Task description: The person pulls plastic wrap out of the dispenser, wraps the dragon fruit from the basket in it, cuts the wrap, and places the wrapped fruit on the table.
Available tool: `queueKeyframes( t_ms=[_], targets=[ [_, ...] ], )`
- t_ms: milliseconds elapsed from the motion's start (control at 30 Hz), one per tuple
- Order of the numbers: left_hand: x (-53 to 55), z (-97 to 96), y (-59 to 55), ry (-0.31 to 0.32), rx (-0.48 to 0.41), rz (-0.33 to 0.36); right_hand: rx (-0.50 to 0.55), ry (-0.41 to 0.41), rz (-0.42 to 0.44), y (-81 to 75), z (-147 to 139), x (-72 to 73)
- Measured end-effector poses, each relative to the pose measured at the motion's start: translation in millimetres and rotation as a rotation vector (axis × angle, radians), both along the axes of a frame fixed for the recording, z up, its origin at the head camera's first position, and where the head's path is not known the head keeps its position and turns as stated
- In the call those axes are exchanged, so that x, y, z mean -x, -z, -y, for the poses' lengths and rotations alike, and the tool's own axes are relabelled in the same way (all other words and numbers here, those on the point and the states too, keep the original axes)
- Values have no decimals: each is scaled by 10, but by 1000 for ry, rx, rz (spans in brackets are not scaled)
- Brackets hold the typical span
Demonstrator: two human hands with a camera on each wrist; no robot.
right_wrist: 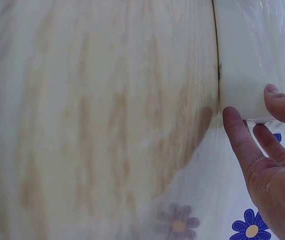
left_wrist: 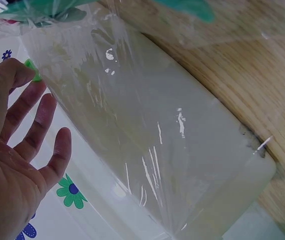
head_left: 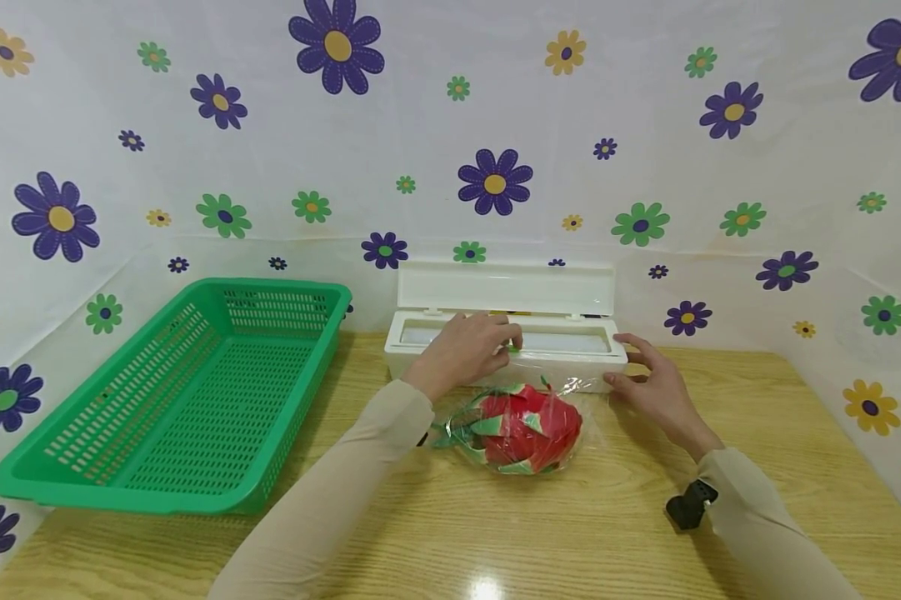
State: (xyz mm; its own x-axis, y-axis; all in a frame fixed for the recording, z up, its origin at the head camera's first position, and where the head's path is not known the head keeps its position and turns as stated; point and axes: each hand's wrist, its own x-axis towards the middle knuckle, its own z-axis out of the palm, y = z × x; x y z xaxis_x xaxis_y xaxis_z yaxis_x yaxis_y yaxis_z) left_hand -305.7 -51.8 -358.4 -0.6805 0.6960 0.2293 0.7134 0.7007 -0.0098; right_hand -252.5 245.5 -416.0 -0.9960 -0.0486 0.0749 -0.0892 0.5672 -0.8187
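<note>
A white cling film dispenser [head_left: 405, 365] stands at the table's back with its lid [head_left: 506, 287] raised. My left hand [head_left: 465, 346] pinches a small green slide cutter [left_wrist: 33, 71] on its upper front edge, between thumb and forefinger, with the other fingers loosely bent. Clear cling film [left_wrist: 132, 125] drapes down over the dispenser's front. My right hand [head_left: 660, 392] holds the dispenser's right end, thumb at the front and fingers round the end. Right before the dispenser lies a red dragon fruit [head_left: 528, 425] with green scales, covered by the film.
To the left stands a large green slotted basket [head_left: 232, 492], partly over the wooden table [head_left: 555, 533]. A flower-patterned white sheet [head_left: 412, 125] hangs behind and along the sides, close behind the raised lid.
</note>
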Motion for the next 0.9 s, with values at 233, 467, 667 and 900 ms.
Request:
queueKeyframes(
  t_ms=[233, 467, 667, 900],
  targets=[
    [-6, -9, -7, 2, 21, -2, -3, 2, -1, 17, -17, 12],
    [-21, -26, 2, -5, 55, -16, 0, 4, 8, 25, -22, 14],
    [-21, -25, 17, -9, 58, -22, -3, 4, 6, 22, -21, 9],
    [-19, -20, 27, -13, 50, -28, 4, 0, -2, -1, -2, 7]
  ],
)
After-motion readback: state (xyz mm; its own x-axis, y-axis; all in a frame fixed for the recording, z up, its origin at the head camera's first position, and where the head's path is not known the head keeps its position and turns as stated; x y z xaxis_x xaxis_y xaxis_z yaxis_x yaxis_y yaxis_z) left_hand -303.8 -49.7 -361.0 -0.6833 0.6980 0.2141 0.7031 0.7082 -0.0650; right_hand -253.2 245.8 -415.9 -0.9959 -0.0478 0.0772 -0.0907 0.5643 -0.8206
